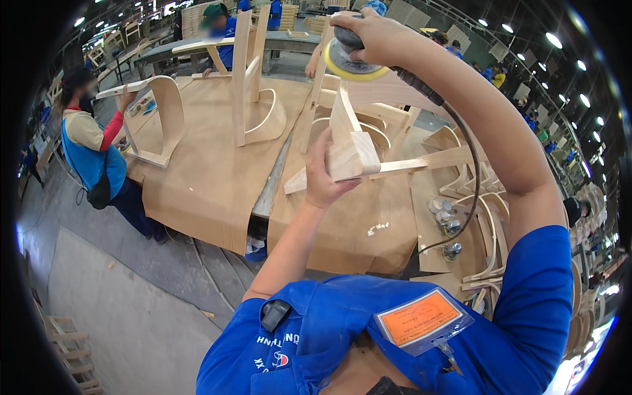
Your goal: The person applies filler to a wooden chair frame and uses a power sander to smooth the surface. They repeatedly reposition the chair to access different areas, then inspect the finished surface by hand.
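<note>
Left hand point(323, 176) partly behind wood point(355, 155)

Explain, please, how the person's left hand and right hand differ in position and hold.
The right hand is higher in the picture; the left hand is lower, nearer the middle. The right hand grips the round sander from above, while the left hand holds the pale wooden frame. Both are bare.
</note>
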`<action>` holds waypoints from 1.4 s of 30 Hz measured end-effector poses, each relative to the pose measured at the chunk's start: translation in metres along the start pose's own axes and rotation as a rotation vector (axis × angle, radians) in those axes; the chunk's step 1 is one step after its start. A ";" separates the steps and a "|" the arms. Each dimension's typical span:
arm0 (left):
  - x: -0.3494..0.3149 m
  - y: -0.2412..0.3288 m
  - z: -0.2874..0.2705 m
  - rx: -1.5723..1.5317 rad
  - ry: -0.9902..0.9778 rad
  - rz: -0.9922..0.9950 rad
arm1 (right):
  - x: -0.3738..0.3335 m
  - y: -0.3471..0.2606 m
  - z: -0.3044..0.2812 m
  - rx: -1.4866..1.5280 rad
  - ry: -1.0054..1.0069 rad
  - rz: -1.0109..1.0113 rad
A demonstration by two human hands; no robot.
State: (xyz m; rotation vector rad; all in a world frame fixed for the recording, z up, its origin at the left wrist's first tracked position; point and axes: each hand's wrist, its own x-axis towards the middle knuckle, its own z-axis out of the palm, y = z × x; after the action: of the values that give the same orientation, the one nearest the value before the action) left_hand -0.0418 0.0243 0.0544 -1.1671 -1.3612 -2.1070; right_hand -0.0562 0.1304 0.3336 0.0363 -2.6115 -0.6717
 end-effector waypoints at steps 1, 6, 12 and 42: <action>-0.001 0.000 0.000 -0.006 0.003 -0.002 | 0.001 -0.001 0.000 -0.001 -0.004 0.001; -0.002 -0.001 -0.003 0.012 -0.014 -0.011 | -0.003 -0.004 0.000 0.063 0.062 -0.018; -0.001 -0.002 -0.002 0.015 0.005 -0.032 | -0.018 -0.002 -0.001 0.093 0.094 -0.046; -0.009 -0.003 -0.002 0.003 0.001 0.015 | -0.047 -0.009 0.001 0.203 0.094 -0.122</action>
State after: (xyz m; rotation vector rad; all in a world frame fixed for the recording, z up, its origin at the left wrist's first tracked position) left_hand -0.0398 0.0228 0.0448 -1.1713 -1.3506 -2.0940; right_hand -0.0156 0.1293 0.3092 0.2850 -2.5913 -0.4308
